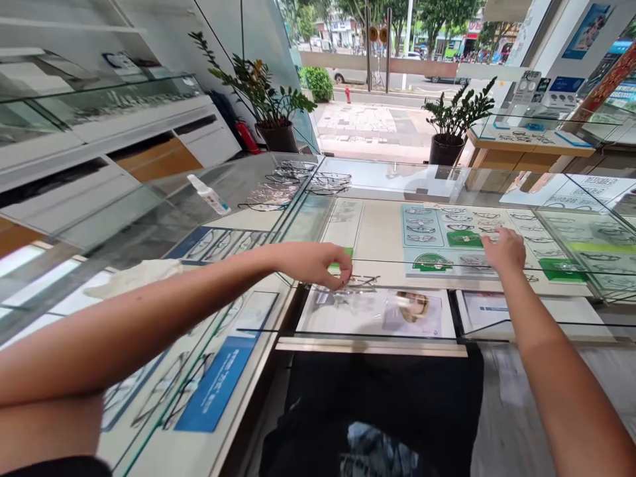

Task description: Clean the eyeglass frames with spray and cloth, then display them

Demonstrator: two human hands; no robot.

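My left hand (325, 266) is bent down over the open drawer at the counter's front, its thumb and fingers curled together on a pair of eyeglasses (365, 283). Further right, my right hand (507, 250) reaches into the display case, fingers curled in beside a row of eyeglasses (489, 230). What its fingertips touch is hard to make out. Below that hand lie a green card (464, 238) and a light blue display sheet (410, 255) carrying several eyeglasses. A printed picture card (415, 311) lies in the drawer (372, 346).
Glass counter panels with exposed edges (497, 270) surround both arms. More eyeglasses (285, 185) are heaped on the glass top by a white spray bottle (209, 194). Under the left arm are a blue card (218, 384) and displayed frames. Potted plants (450, 142) stand beyond the counter.
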